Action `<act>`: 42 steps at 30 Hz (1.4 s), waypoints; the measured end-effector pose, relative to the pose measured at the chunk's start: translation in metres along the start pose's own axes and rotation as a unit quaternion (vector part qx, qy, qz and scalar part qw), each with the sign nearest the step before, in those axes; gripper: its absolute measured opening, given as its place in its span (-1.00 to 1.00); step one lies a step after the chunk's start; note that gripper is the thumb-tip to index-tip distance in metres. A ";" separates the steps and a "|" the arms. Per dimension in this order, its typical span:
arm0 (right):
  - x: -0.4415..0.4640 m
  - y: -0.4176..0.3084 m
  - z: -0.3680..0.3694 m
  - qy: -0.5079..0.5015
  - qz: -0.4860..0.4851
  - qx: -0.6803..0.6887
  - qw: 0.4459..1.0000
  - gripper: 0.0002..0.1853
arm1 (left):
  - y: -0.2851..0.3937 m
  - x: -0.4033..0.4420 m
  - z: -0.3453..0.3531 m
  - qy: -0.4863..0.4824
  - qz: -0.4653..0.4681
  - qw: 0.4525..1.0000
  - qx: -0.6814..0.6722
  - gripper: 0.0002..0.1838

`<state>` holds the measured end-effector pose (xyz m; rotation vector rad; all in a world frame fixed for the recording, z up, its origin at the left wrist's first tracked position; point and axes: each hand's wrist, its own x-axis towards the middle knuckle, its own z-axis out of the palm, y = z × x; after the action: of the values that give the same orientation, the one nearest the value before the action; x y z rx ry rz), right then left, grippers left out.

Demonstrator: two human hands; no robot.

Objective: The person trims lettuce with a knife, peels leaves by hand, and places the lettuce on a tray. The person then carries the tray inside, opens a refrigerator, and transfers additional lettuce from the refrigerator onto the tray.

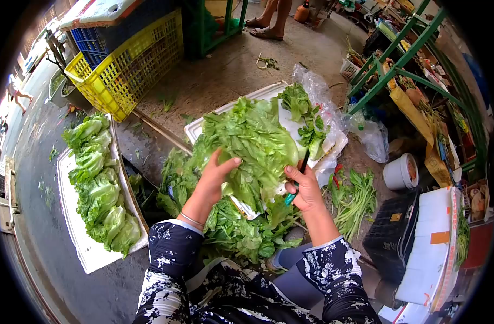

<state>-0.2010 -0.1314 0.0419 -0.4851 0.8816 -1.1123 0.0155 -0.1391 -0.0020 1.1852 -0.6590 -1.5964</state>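
Observation:
Head-on below me, a loose heap of green lettuce (pixel 247 135) covers much of a white foam lid (pixel 225 110). My left hand (pixel 217 173) is at the lettuce's near left side, thumb and forefinger spread apart; its other fingers are mostly hidden. At the right side of the leaves, my right hand (pixel 305 186) is closed around a knife (pixel 291 197) with a teal handle and a dark blade pointing up. The right thumb touches the lettuce edge. Smaller lettuce heads (pixel 304 116) lie on the lid's far right. Loose leaves (pixel 241 229) are piled below my hands.
Trimmed lettuces (pixel 98 183) line a white foam board (pixel 77 237) at left. Behind it stands a yellow crate (pixel 128 65). To the right are leafy stems (pixel 355 208), a white bucket (pixel 401 173), a black box (pixel 393 229) and a green rack (pixel 398 59). Another person's feet (pixel 266 29) show at the back.

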 end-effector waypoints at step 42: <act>-0.021 0.009 0.001 -0.003 -0.119 -0.407 0.906 -0.49 | 0.001 -0.005 0.018 -0.143 -0.101 0.881 -0.440 -0.36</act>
<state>-0.1988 -0.1087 0.0440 -1.3139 1.2978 -0.9170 -0.0010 -0.1366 0.0073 0.3430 0.0670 -1.9455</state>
